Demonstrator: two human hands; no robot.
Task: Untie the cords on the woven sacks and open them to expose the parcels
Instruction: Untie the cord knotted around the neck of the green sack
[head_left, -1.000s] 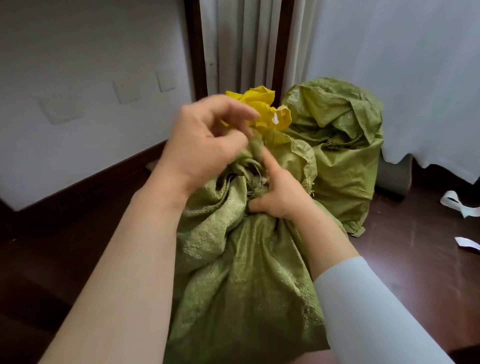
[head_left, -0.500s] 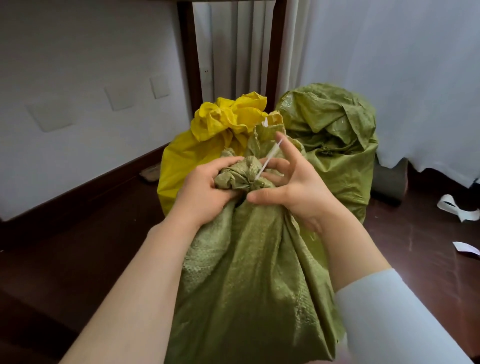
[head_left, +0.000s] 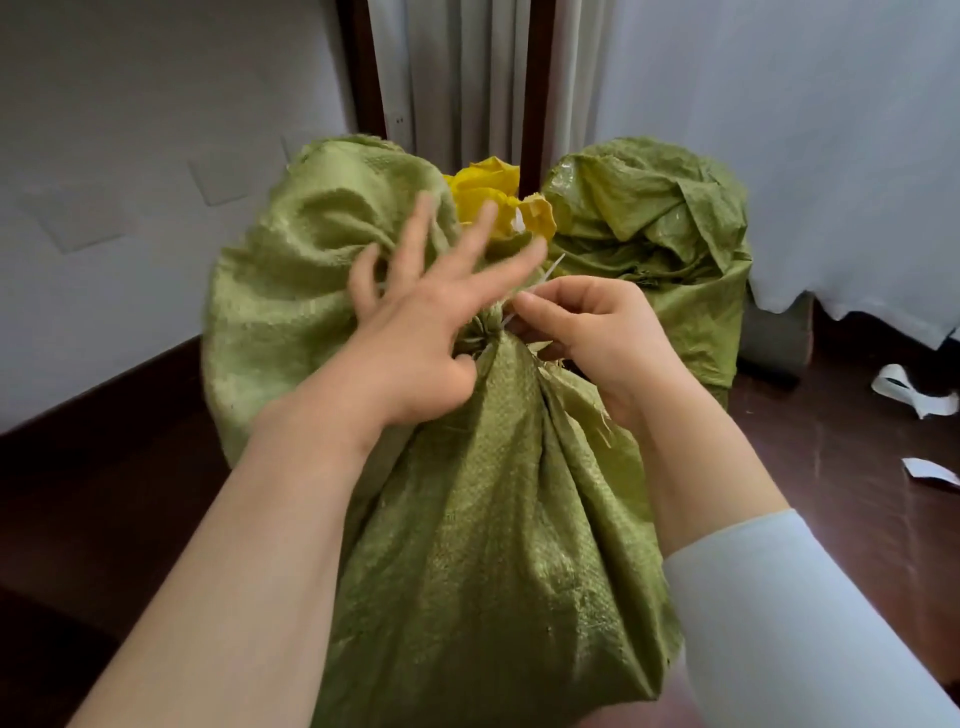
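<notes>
— While the right hand (head_left: 587, 338) pinches the thin white cord (head_left: 551, 266) right at the tied neck (head_left: 485, 332) of the near green sack (head_left: 493, 545), what's the left hand (head_left: 426, 332) doing? Looks smeared to me.

— Yeah, it's blurry, but the fingers are spread wide and straight, gripping nothing. The palm is just beside the neck and the thumb touches the bunched fabric.

— How much room around it?

— Decent at the sides. The near sack stands at the middle front of the dark floor (head_left: 831, 457). There's bare floor along the left edge by the wall (head_left: 130, 156) and more out to the right. The back is cramped tho: its loose top (head_left: 311, 249) fans out to the left above the tie, and the other sacks sit behind it at the floor's back edge, by the curtain (head_left: 805, 156).

— Counts?

— Two green woven sacks total, with the second green sack (head_left: 649, 234) at back right. One yellow sack (head_left: 493, 195) peeks out between them. One cord that I can see. Two white paper scraps (head_left: 914, 397) lie near the floor's right edge, well apart from the sacks.
</notes>
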